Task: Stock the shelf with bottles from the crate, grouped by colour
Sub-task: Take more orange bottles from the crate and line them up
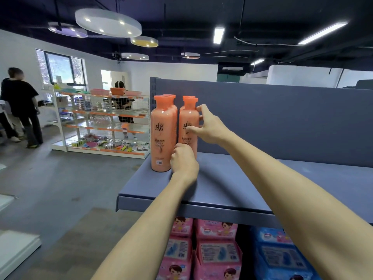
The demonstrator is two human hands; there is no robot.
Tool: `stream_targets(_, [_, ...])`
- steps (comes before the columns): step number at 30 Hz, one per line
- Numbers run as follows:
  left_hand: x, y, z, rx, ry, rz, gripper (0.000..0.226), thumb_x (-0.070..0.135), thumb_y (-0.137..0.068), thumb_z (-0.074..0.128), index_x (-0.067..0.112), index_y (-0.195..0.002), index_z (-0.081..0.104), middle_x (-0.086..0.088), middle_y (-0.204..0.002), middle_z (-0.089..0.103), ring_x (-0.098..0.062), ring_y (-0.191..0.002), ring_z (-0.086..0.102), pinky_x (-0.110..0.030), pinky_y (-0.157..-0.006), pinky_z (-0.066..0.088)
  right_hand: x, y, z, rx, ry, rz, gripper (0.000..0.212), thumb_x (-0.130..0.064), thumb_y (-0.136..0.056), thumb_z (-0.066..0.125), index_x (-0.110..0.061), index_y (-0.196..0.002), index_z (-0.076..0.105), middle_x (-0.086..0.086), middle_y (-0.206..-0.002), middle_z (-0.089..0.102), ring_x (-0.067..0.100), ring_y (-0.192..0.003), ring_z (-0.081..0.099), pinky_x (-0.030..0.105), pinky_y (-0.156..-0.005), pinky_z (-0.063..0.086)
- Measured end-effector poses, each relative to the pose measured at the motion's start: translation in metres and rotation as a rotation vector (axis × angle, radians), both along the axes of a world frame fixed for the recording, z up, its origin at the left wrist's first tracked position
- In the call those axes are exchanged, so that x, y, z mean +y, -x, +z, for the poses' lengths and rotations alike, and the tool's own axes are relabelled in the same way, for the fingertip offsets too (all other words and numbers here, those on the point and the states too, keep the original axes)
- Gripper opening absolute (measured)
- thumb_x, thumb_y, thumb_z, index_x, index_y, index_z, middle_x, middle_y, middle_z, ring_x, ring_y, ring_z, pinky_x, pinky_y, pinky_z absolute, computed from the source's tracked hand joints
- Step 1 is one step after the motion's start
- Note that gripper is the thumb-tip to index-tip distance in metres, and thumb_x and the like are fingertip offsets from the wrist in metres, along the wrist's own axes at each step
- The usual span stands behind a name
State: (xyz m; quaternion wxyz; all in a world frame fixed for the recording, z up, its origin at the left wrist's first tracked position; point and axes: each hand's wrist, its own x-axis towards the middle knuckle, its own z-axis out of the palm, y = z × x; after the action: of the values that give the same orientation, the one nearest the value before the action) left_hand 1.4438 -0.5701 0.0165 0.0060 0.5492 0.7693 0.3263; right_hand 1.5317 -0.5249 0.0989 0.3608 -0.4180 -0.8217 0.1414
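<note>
At the far left of the blue-grey metal shelf [232, 178] stand 2 rows of tall orange plastic bottles [162, 134], the right hand [207, 126] and left hand [183, 160] both with grip closed on the right front orange bottle [188, 118], so stocking looks barely begun, most of the shelf bare and the crate out of view.

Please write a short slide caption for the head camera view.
Both hands, left hand and right hand, steady an orange bottle on the blue shelf.

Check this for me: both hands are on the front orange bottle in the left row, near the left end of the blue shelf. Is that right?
Not quite. The head view shows both the left hand and the right hand on the front orange bottle of the right row, not the left. The rest holds: it stands near the left end of the blue shelf.
</note>
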Motion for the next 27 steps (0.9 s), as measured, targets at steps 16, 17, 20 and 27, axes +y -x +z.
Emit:
stream_targets(16, [0.024, 0.002, 0.007, 0.113, 0.076, 0.012, 0.039, -0.001, -0.093, 0.049, -0.009, -0.131, 0.044, -0.019, -0.129, 0.052, -0.031, -0.117, 0.059, -0.034, -0.088, 0.051, 0.022, 0.011, 0.002, -0.024, 0.018, -0.02, 0.054, -0.027, -0.087, 0.073, -0.014, -0.126, 0.039, 0.007, -0.115, 0.062, 0.023, -0.1, 0.061, 0.035, -0.081, 0.052])
stream_targets(17, [0.025, 0.002, 0.007, 0.124, 0.078, 0.012, 0.039, -0.001, -0.093, 0.049, -0.008, -0.131, 0.045, -0.019, -0.129, 0.051, -0.031, -0.118, 0.059, -0.034, -0.088, 0.051, 0.023, 0.011, 0.001, -0.024, 0.022, -0.021, 0.054, -0.027, -0.087, 0.073, -0.014, -0.126, 0.038, 0.008, -0.115, 0.062, 0.023, -0.1, 0.061, 0.037, -0.082, 0.053])
stream_targets(20, [0.027, 0.002, 0.008, 0.136, 0.078, 0.01, 0.039, -0.002, -0.093, 0.049, -0.008, -0.131, 0.045, -0.019, -0.13, 0.05, -0.031, -0.118, 0.058, -0.034, -0.089, 0.051, 0.026, 0.011, 0.001, -0.028, 0.026, -0.023, 0.055, -0.028, -0.087, 0.073, -0.016, -0.127, 0.038, 0.008, -0.116, 0.062, 0.024, -0.1, 0.062, 0.04, -0.082, 0.055])
stream_targets(27, [0.02, 0.003, 0.012, 0.103, 0.085, -0.005, 0.039, 0.0, -0.093, 0.049, -0.008, -0.132, 0.046, -0.02, -0.131, 0.05, -0.033, -0.118, 0.058, -0.035, -0.09, 0.051, 0.021, 0.014, 0.0, -0.036, 0.046, -0.052, 0.055, -0.028, -0.089, 0.07, -0.016, -0.131, 0.037, 0.009, -0.117, 0.062, 0.024, -0.102, 0.061, 0.036, -0.08, 0.052])
